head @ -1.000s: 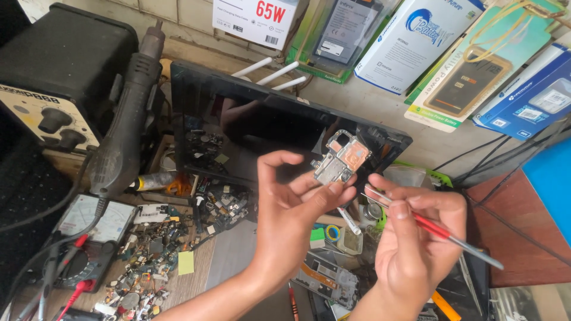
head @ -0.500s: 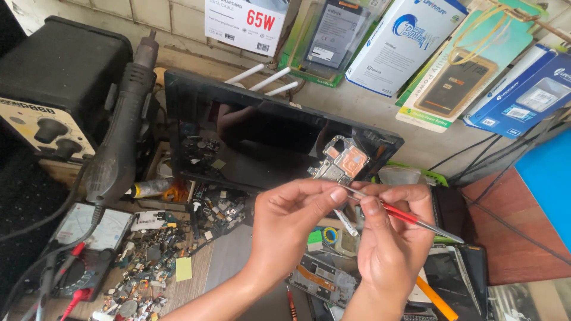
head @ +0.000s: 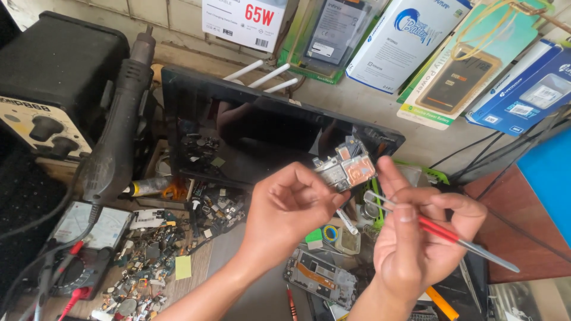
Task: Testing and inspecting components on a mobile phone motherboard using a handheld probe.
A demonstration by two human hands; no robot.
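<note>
Pinching a small circuit board (head: pixel 346 169), left hand (head: pixel 285 208); right hand (head: pixel 416 244) gripping tweezers (head: pixel 440 232), tips hidden behind thumb.

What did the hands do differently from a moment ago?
The right hand brought its tweezers up toward the small circuit board, then eased them slightly back; their tips now sit just below it. The left hand kept its grip on the board. The bench clutter, multimeter and dark screen stayed put.

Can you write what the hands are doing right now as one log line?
left hand: pinches small circuit board | right hand: holds tweezers, tips beside board | below: opened phone on bench
</note>
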